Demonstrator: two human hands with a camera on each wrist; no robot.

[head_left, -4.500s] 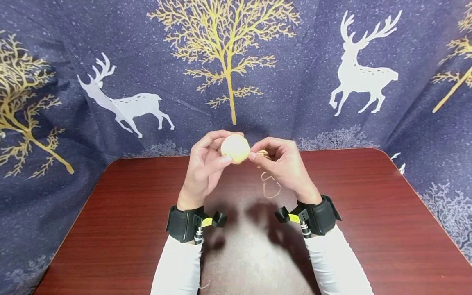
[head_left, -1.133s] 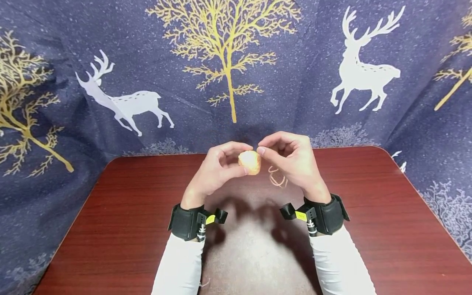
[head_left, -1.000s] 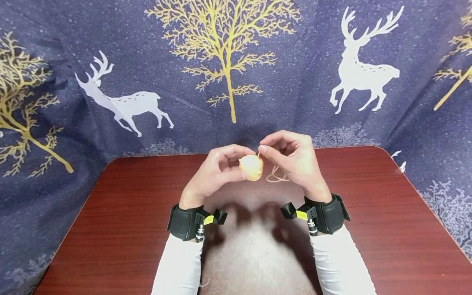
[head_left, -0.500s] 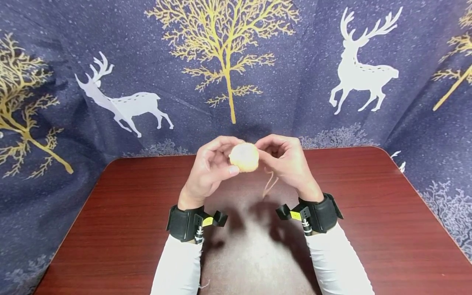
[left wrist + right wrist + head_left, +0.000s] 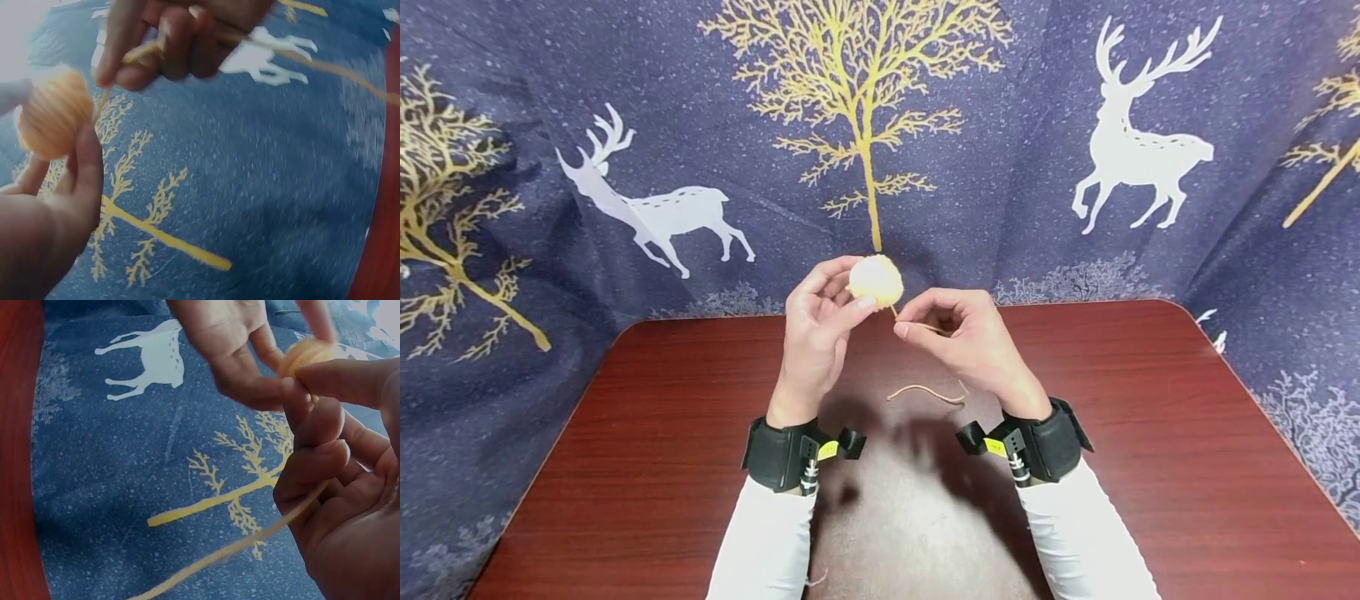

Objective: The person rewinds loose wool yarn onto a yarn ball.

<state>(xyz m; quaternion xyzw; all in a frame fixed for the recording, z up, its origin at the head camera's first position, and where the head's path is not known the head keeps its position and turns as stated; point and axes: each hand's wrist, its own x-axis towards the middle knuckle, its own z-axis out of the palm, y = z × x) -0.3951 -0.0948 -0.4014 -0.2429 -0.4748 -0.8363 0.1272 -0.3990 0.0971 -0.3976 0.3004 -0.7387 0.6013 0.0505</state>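
A small ball of yellow-orange yarn is held up above the table's far edge by my left hand, thumb in front and fingers behind. The left wrist view shows the wound strands on the yarn ball. Just right of and below the ball, my right hand pinches the strand of yarn between thumb and forefinger. In the right wrist view the loose yarn tail passes through the curled fingers and trails out beneath them. Part of that tail hangs over the table in the head view.
The dark red table has rounded far corners. Behind it hangs a blue cloth printed with white deer and golden trees. Each wrist wears a black strap with a camera mount. A short thread is near the left sleeve.
Both hands have shifted left; the left hand has raised the ball, while the right has dropped slightly below it. The yarn tail has swung left and straightened from its earlier loops.
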